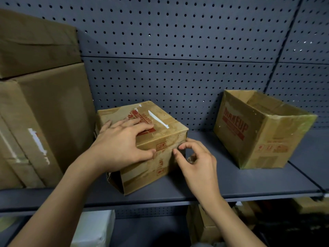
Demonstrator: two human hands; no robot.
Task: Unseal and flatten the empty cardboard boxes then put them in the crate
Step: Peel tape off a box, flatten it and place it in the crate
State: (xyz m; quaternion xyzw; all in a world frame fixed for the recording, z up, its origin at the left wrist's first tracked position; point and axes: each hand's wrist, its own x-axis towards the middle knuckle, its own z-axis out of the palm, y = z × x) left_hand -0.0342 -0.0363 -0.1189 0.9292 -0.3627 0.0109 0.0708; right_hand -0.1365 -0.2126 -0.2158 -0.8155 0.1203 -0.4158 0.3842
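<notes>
On the grey metal shelf (231,177), the taped brown cardboard box (167,132), likely light and easily dented, sits under the flat left hand (122,145) while the right hand (195,163) pinches its near corner, a sensible peeling point

A small brown cardboard box (167,134) with red print and strips of clear tape sits closed on a dark grey metal shelf (231,179). The left hand (121,145) lies spread across its top, thumb on the front face. The right hand (194,163) pinches at the box's front right corner. To the right, well apart, stands an open brown cardboard box marked MAKEUP (263,139); large stacked brown cartons (44,113) stand at left
</notes>
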